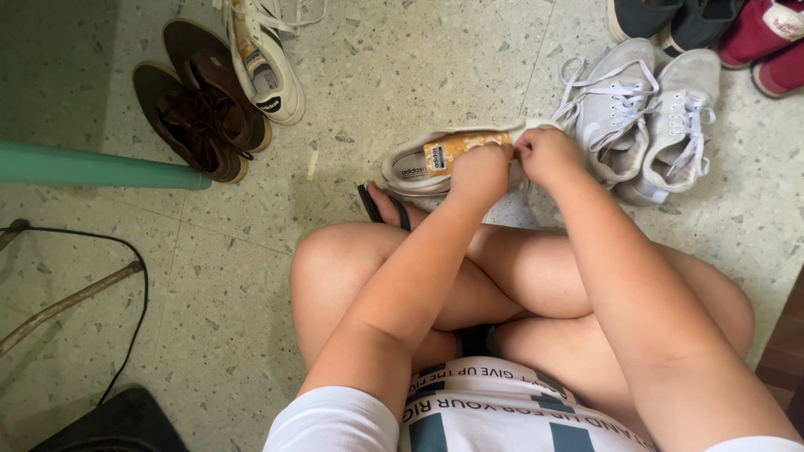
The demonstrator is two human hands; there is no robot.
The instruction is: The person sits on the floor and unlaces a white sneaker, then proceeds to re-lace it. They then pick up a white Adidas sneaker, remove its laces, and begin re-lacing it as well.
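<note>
I sit cross-legged on a speckled floor. A beige sneaker (419, 163) with an orange insole lies on its side just beyond my knees. My left hand (479, 172) grips its upper near the tongue. My right hand (546, 153) pinches the shoe's front part right beside the left hand, with the fingers closed on it. Both hands touch the same shoe. What the fingertips pinch is hidden by the hands.
A pair of grey laced sneakers (645, 117) lies right of the hands. Brown shoes (201, 105) and a white sneaker (266, 63) lie at the upper left. A green pipe (92, 166), a black cable (134, 285), dark and red shoes (754, 33) are around.
</note>
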